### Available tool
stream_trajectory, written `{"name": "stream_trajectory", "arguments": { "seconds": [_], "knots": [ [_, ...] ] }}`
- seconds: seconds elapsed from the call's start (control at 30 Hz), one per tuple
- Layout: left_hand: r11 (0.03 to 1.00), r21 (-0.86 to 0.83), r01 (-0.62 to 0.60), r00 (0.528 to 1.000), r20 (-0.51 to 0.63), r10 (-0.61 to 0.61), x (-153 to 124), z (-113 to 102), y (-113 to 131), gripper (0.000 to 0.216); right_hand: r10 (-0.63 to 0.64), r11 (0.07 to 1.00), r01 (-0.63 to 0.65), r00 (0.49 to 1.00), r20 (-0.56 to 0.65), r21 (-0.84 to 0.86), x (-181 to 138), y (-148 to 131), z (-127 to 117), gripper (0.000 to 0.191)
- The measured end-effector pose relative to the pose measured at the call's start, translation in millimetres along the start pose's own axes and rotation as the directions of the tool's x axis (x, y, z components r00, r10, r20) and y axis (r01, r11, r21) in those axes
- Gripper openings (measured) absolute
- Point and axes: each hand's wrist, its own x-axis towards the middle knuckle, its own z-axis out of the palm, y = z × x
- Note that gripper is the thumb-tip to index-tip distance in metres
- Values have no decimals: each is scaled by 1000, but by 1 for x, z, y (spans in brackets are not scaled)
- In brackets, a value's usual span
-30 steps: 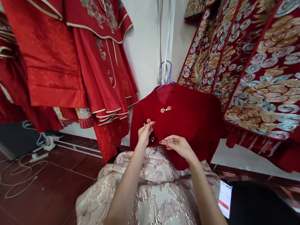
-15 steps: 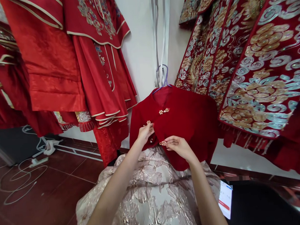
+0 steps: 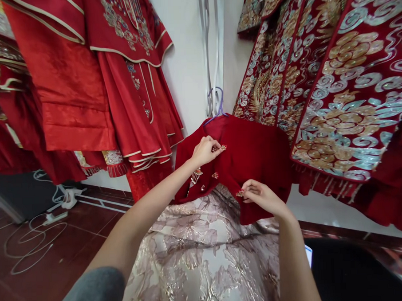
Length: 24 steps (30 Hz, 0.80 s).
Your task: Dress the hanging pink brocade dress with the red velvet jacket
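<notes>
A dark red velvet jacket (image 3: 257, 143) hangs on a purple hanger (image 3: 221, 101) in front of me. My left hand (image 3: 206, 151) pinches the flower-shaped clasp (image 3: 224, 147) just below the neckline. Lower down, my right hand (image 3: 261, 194) grips the front edge of the jacket at another beaded clasp (image 3: 240, 193), drawing that edge out to the right. Between the hands a small flower clasp (image 3: 215, 175) lies on the other front panel, with a beaded tassel ornament (image 3: 196, 175) to its left. The fingers partly hide both held clasps.
Pale floral brocade (image 3: 206, 265) spreads below the jacket. Red garments (image 3: 135, 104) hang at left, a heavily embroidered one (image 3: 346, 117) at right. White cables (image 3: 34, 237) lie on the tiled floor. A phone edge (image 3: 308, 254) shows beside a black surface (image 3: 353, 272).
My left hand has moved up and right, from the left panel's clasp to the top one. My right hand has shifted right with the jacket edge, so the front gapes wider.
</notes>
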Motion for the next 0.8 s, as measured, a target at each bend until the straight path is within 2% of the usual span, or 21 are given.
{"name": "stream_trajectory", "arguments": {
  "seconds": [0.13,0.27,0.33,0.43,0.47,0.53,0.63,0.67,0.73,0.8],
  "knots": [
    [996,46,-74,997,27,73,6,-5,-1,17,9,1000,-7,995,-100,14,-4,2,-16,36],
    [985,-37,-166,984,59,168,8,-3,-3,11,-7,1000,12,983,-181,23,-7,5,-30,41],
    [986,-125,-111,992,53,118,7,-2,-2,9,-13,1000,17,980,-199,16,-9,7,-34,42],
    [957,-286,46,999,35,-38,5,-2,1,7,-51,999,51,966,-253,-6,-10,6,-32,43],
    [945,-320,68,998,30,-62,5,-2,2,7,-82,997,82,952,-294,-12,-8,4,-28,44],
    [952,-305,39,999,35,-30,5,-1,4,9,-174,984,179,900,-399,-25,-1,-4,-16,44],
    [988,-120,-96,988,109,109,9,0,4,17,-359,928,363,805,-473,-86,24,-25,13,45],
    [990,-60,-126,981,140,133,11,0,4,20,-426,900,418,787,-446,-123,37,-34,25,47],
    [993,35,-111,978,181,103,15,0,3,26,-539,842,500,764,-355,-203,65,-53,47,54],
    [992,123,-23,977,215,-4,18,0,2,33,-573,813,508,785,-235,-283,94,-70,66,63]
  ]
}}
